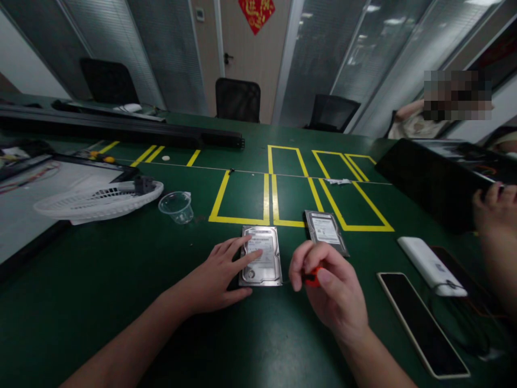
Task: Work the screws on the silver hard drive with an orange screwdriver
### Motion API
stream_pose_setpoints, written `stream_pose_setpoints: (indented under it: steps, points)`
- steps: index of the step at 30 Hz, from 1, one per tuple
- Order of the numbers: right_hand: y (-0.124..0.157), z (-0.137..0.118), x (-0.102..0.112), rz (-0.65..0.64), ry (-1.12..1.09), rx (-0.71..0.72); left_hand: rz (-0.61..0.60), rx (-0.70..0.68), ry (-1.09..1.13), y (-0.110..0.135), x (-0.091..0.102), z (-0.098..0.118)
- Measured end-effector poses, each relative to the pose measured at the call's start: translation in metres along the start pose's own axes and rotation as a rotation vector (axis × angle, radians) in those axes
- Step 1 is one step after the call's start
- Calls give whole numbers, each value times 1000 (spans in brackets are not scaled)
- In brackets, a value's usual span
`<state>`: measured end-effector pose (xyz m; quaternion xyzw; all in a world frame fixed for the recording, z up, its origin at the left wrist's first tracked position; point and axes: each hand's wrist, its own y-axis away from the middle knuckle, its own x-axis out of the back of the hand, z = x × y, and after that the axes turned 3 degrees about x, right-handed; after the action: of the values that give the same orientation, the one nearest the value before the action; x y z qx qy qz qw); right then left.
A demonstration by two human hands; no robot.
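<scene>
A silver hard drive [264, 272] lies label-up on the green table in front of me. My left hand [218, 272] rests over its left side, fingers spread, two fingertips on the label and the thumb by the near edge. At the drive's lower right corner, my right hand [333, 285] grips a small screwdriver [312, 277] by its red-orange and black handle. The thin shaft points left to that corner; whether its tip sits on a screw I cannot tell. Just beyond my right hand lies a second hard drive [325, 230], touched by neither hand.
A clear plastic cup [177, 207] and a white oval basket [100, 200] stand to the left. On the right are a phone [424, 323], a white power bank [432, 267] with cables and a black case [436, 178]. Another person's hand [498, 215] is beside the case. Yellow tape [238, 220] marks rectangles.
</scene>
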<state>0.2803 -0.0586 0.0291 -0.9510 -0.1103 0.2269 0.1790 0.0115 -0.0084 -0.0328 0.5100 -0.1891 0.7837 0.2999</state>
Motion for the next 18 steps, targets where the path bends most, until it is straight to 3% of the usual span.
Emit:
stream_pose_setpoints:
  steps: [18]
  points:
    - [-1, -5, -3, 12, 23, -11, -8, 4, 13, 0, 1, 1]
